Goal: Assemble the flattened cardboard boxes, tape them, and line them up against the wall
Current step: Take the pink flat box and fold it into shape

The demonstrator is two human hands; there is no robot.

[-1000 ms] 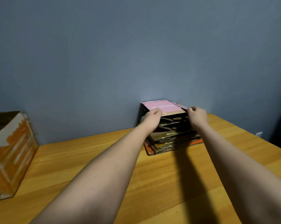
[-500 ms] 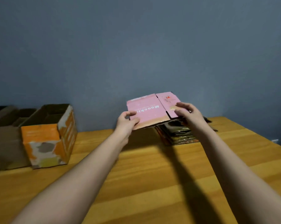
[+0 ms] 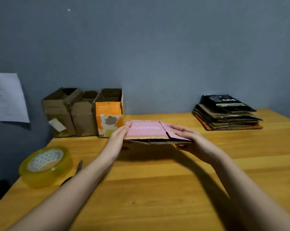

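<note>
Two bare forearms are reaching out over the wooden table (image 3: 157, 189), and both hands are holding a flattened pink box (image 3: 146, 130) up off the tabletop around the middle of the desk. The left hand (image 3: 117, 140) is sitting at the box's left edge with fingers pretty much straight along the top, while the right hand (image 3: 192, 140) is pinching the right end, fingers laid flat on the pink face and thumb tucked underneath. Off to the near left a big roll of clear tape (image 3: 45, 165) is lying on the table edge, with scissors (image 3: 78, 169) just beside it, partly hidden by the left arm. Farther back on the left, three assembled boxes are standing open-topped in a row against the blue-grey wall (image 3: 157, 47): two plain brown boxes (image 3: 71, 114) and an orange box (image 3: 109, 114), all touching side by side. On the far right a stack of flattened cartons (image 3: 226, 114) is lying near the wall. A sheet of paper (image 3: 7, 97) is hanging on the wall at the far left.
</note>
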